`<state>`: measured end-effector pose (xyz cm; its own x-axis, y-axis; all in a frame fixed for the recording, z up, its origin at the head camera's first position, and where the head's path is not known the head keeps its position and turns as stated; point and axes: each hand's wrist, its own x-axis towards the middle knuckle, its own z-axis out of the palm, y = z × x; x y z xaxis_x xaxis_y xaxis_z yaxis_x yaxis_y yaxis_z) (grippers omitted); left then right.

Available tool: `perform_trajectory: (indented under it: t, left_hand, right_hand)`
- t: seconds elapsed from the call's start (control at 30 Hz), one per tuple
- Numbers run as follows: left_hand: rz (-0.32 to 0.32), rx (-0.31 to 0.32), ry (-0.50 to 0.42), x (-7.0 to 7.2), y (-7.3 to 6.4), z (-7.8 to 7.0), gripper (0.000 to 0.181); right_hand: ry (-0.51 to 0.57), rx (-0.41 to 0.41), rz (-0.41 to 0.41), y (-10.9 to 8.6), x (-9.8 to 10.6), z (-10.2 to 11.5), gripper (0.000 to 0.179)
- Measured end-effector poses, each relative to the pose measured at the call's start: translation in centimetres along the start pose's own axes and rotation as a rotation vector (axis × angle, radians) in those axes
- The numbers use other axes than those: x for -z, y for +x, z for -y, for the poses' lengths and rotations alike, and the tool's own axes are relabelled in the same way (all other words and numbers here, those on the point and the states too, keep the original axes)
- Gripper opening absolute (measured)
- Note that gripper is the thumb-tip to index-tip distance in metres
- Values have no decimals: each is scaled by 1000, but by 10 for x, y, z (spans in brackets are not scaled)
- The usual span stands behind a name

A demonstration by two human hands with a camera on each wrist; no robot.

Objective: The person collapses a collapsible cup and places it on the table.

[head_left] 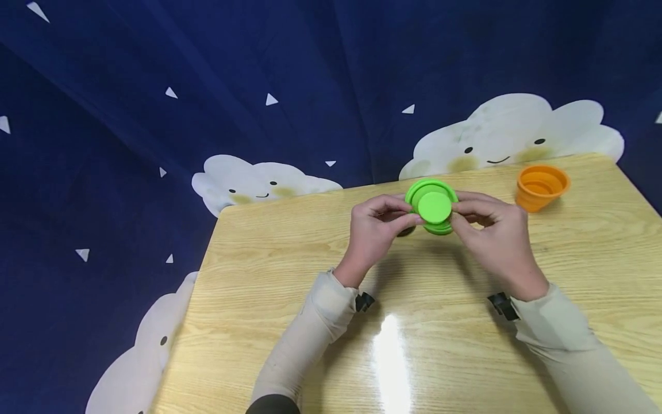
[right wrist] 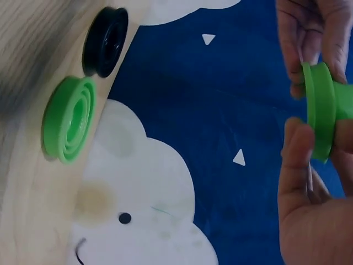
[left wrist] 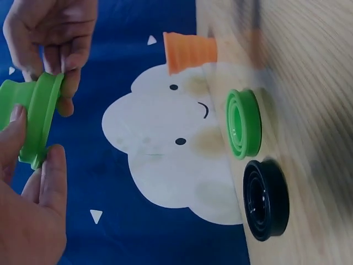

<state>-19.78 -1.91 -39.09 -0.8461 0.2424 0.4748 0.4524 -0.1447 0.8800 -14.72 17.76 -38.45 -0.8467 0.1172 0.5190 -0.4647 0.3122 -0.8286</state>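
Your left hand [head_left: 380,225] and right hand [head_left: 493,230] pinch opposite sides of 1 green collapsible cup [head_left: 434,208], thumbs and fingers closed firmly against it. You hold it above the wooden table [head_left: 279,259], its small round base toward your head camera. Below, a folded green cup [left wrist: 252,124] lies just beside a folded black cup [left wrist: 277,200]; an expanded orange cup [head_left: 538,198] stands upright near your right hand.

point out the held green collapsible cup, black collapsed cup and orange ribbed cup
Held green collapsible cup [head_left: 434,207], head view: flat round end.
Black collapsed cup [left wrist: 275,200], left wrist view: outer side wall.
Orange ribbed cup [left wrist: 191,51], left wrist view: ribbed outer wall.
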Motion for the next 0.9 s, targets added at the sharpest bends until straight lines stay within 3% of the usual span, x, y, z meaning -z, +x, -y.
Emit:
perform_trajectory:
  t: [0.1, 0.2, 0.37, 0.6, 0.7, 0.9]
  left_hand:
    - [-18, 57, -38, 0, 1, 1, 22]
    - [-31, 118, -86, 1, 1, 3, 25]
    - [-42, 248, -247, 1, 2, 4, 34]
    - [-27, 369, -440, 1, 1, 1, 44]
    - [-30, 393, -464, 0, 0, 0, 47]
    - [-39, 348, -387, -3, 0, -1, 46]
  right_hand:
    - [106, -54, 32, 0, 4, 1, 10]
    - [278, -96, 41, 3, 6, 0, 9]
    - [559, -225, 87, 8, 8, -3, 31]
    - [795, -361, 196, 11, 10, -4, 51]
    - [810, -391, 168, 11, 9, -4, 50]
    - [583, -319, 60, 10, 0, -4, 44]
